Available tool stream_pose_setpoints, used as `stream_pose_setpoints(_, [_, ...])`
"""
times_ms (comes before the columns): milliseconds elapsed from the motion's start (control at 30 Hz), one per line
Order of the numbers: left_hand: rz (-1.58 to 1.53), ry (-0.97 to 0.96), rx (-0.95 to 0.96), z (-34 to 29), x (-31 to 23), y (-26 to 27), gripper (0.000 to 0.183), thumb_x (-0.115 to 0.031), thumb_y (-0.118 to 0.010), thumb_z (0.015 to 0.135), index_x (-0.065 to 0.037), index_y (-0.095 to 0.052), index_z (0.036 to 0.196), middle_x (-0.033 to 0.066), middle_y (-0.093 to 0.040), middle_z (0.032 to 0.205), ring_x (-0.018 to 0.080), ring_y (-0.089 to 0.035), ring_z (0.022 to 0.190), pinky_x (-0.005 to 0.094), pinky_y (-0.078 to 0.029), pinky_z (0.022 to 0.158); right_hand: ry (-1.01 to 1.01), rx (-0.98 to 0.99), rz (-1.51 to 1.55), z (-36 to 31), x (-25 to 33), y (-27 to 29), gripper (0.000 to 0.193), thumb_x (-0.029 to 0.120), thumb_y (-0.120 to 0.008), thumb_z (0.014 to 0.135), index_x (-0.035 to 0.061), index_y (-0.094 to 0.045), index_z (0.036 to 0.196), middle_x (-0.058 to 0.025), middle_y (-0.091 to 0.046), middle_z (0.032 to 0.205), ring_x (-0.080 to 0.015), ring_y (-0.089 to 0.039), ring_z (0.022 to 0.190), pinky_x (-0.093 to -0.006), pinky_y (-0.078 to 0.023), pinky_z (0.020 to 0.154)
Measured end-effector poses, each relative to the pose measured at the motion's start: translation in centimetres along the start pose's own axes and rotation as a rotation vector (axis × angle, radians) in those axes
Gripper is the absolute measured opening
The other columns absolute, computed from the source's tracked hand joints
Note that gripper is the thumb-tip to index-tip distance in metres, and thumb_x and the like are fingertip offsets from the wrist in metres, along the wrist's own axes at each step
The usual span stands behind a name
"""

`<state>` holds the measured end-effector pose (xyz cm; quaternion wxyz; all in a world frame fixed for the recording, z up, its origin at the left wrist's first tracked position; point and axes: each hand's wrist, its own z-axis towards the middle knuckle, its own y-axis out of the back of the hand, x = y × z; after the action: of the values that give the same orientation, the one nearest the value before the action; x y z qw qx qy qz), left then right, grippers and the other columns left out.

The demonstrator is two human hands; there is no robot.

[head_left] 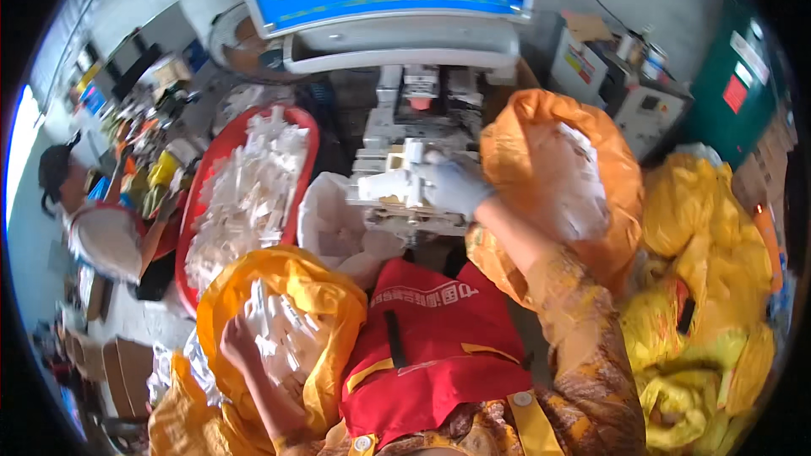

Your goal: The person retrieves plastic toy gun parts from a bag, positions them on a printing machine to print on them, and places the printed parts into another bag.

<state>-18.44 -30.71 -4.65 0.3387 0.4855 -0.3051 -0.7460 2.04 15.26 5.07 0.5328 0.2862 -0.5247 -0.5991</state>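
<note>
My left hand, grip not discernible, has white strips at its two o'clock, while the white part on the machine, long axis roughly nine-to-three, lies at nine o'clock from my nearer right hand, grip likewise unclear.

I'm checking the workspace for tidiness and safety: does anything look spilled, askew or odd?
I see no clear spill near the hands. One mismatch: the right hand, at the machine, wears a pale glove, while the left hand, by the yellow bag, looks bare.

Right fingers blurred, perhaps partly hidden.
</note>
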Motion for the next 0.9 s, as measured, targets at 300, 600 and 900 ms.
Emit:
stream_pose_setpoints(300, [-0.074, -0.382, -0.056, 0.4, -1.4, -2.9, 0.026, -0.021, -0.057, 0.093, 0.003, -0.067, 0.092, 0.0180, -0.065, 0.086, 0.0348, -0.062, 0.079, 0.0416, -0.048, 0.072, -0.027, -0.087, 0.041, -5.2, -5.6, 3.8, 0.025, 0.026, -0.051, 0.081, 0.0100, -0.064, 0.095, -0.0137, -0.063, 0.084, -0.0314, -0.063, 0.083, -0.0422, -0.050, 0.077])
stream_pose_setpoints(600, [-0.203, -0.450, 0.079, -0.6, -6.6, -4.6, 0.016, -0.011, -0.060, 0.087, 0.003, -0.067, 0.090, 0.0165, -0.067, 0.084, 0.0333, -0.063, 0.076, 0.0394, -0.049, 0.071, -0.782, 0.017, -0.128, -13.2, -22.8, 9.1, 0.030, 0.029, -0.053, 0.085, 0.0127, -0.067, 0.106, -0.0196, -0.066, 0.098, -0.0316, -0.066, 0.092, -0.0422, -0.050, 0.078])
stream_pose_setpoints(900, [-0.219, -0.425, 0.231, -2.3, -7.2, -4.5, 0.012, -0.010, -0.060, 0.086, -0.002, -0.068, 0.088, 0.0152, -0.069, 0.088, 0.0317, -0.067, 0.080, 0.0377, -0.052, 0.073, -0.722, 0.174, -0.457, -6.2, -21.3, 5.3, 0.042, 0.038, -0.063, 0.080, 0.0132, -0.061, 0.114, -0.0154, -0.059, 0.123, -0.0331, -0.054, 0.118, -0.0436, -0.042, 0.099])
